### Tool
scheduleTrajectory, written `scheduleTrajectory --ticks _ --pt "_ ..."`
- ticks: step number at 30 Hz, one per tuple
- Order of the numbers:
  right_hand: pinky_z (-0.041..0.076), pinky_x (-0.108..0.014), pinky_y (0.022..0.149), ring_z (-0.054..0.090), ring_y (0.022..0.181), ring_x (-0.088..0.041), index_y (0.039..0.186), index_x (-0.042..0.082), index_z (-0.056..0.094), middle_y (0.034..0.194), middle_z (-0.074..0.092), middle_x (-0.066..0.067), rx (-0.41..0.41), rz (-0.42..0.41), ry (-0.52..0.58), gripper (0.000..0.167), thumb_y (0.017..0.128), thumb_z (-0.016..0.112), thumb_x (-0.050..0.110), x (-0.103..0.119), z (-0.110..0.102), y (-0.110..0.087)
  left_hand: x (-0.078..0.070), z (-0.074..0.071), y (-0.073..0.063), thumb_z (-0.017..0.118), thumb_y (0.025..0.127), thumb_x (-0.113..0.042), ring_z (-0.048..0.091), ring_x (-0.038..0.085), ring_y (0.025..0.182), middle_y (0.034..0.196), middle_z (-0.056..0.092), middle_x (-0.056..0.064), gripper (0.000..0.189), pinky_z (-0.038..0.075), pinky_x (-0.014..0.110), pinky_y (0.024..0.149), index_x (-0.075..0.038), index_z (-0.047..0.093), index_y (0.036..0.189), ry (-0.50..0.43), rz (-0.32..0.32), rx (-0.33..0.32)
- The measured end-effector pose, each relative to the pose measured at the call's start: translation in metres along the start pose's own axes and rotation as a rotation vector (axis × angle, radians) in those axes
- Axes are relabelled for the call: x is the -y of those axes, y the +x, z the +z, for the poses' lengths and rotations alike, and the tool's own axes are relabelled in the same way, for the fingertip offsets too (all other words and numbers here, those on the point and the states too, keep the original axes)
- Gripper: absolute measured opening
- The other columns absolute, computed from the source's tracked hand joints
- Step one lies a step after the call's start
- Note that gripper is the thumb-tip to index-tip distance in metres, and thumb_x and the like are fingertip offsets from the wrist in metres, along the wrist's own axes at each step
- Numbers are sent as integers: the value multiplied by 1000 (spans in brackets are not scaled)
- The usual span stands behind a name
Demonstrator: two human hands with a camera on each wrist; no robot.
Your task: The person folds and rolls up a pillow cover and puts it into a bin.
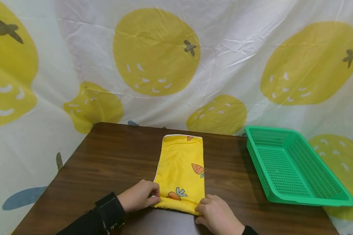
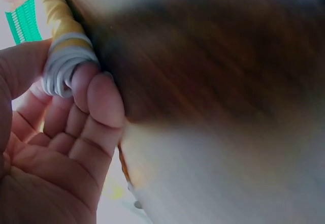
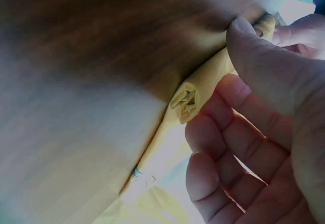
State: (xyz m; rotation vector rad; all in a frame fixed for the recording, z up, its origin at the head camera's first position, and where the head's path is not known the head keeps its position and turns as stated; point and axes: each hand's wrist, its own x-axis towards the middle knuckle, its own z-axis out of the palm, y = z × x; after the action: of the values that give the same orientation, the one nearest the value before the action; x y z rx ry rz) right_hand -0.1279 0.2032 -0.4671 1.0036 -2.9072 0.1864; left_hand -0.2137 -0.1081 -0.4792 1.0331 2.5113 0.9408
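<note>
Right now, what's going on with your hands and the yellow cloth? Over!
Left hand, right hand: both gripping the yellow cloth. Near end rolled, rest flat on the table. Green basket off right, not in the way.

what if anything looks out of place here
The green basket seems to jut past the right edge of the table, which looks a little precarious. Nothing looks spilled, and the part-rolled yellow cloth shows no visible damage.
</note>
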Motion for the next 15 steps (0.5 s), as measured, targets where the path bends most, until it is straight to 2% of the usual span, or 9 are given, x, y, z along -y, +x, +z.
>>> scheduleTrajectory --ticks 3,7,9,10,13,15 --pt "39 -21 66 47 72 -1 91 18 83 82 72 11 37 28 41 17 83 91 31 -1 -1 5 -2 2 0 76 97 -18 44 0 60 69 51 -12 23 38 20 56 -18 63 79 5 -11 -28" --pt "46 -23 68 56 75 -1 94 17 85 85 77 9 44 53 50 18 81 92 28 -3 0 9 -7 6 -1 76 95 -17 44 3 61 68 50 -10 25 38 22 56 -18 63 75 67 -52 -67" --pt "49 -25 70 61 77 -3 92 18 85 86 78 9 34 53 35 15 81 92 25 -3 0 9 -12 9 -1 79 95 -19 46 5 66 74 53 -9 20 41 23 59 -19 66 79 198 -35 -101" --pt "51 -26 70 62 78 -3 92 18 85 86 78 9 31 55 27 14 81 92 24 -4 0 10 -15 11 -2 80 94 -20 48 6 69 78 55 -9 16 43 24 62 -19 69 83 286 -7 -118" --pt "51 -27 70 62 76 -4 89 18 84 83 77 9 30 58 12 9 83 90 21 -4 0 11 -25 16 -3 82 92 -19 49 9 77 86 60 -7 9 45 24 68 -21 74 88 632 150 -167" --pt "50 -27 68 60 73 -4 86 18 83 79 75 10 22 54 -2 7 83 90 20 -3 -1 12 -32 19 -5 81 92 -18 50 10 78 86 63 -6 6 45 24 70 -20 76 90 820 251 -165"
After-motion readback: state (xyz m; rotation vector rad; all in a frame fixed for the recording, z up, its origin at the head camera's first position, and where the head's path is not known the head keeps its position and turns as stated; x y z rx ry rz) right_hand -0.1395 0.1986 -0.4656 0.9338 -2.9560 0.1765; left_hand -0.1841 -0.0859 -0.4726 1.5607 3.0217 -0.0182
